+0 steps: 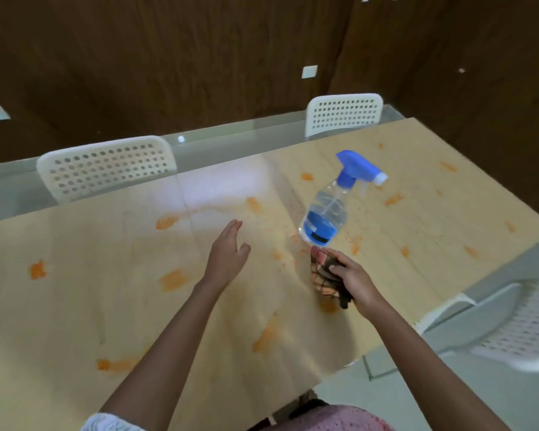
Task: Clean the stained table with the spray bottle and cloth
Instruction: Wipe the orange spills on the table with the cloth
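Light wooden table (75, 306), glossy, dotted with orange smears (38, 270) across most of its top. Clear plastic spray bottle with blue trigger head (330, 209) stands on it, right of centre, nozzle pointing right; blue label low on its body. Right hand (353, 279) just in front of the bottle, fingers curled round a crumpled brown-and-pink checked cloth (324, 273), which is pressed to the tabletop near a stain. Cloth close to the bottle's base; touching or not, cannot tell. Left hand (227, 251) held out over the middle of the table, fingers straight and relaxed, grasping nothing. White perforated plastic chairs (106, 166) along the far edge, another at the right.
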